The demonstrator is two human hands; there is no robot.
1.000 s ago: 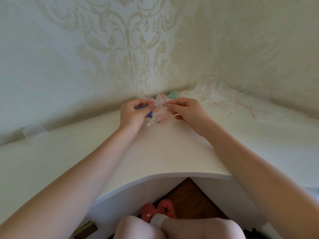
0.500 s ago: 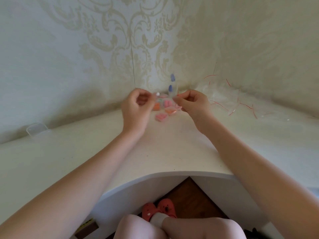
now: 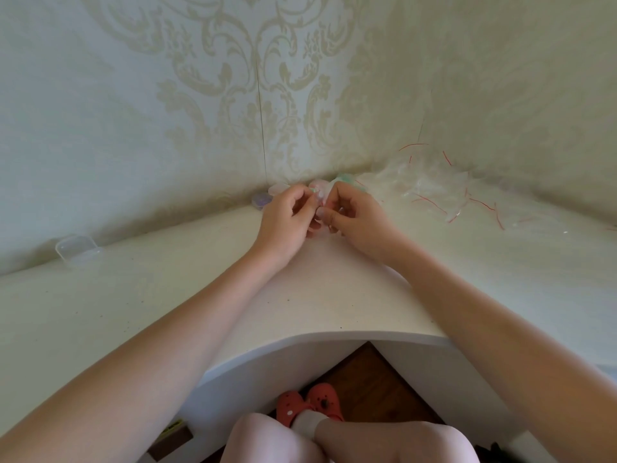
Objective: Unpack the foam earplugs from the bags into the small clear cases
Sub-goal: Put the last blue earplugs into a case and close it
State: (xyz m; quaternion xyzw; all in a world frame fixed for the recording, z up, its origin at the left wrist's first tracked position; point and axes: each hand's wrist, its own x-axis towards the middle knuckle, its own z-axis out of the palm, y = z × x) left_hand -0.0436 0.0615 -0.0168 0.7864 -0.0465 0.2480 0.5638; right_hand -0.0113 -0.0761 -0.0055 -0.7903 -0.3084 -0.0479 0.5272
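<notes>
Both hands (image 3: 322, 217) meet at the table's (image 3: 167, 312) far corner | lone case (image 3: 77, 249) far left by the wall | cases (image 3: 267, 197) behind the hands | emptied bags (image 3: 434, 188) heaped right | feet under the table's front edge

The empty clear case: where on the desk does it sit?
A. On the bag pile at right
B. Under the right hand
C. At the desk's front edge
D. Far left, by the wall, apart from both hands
D: the empty clear case sits alone at far left against the wall, well away from both hands.

Home: damask wallpaper (image 3: 260, 78), corner desk (image 3: 300, 295).
</notes>
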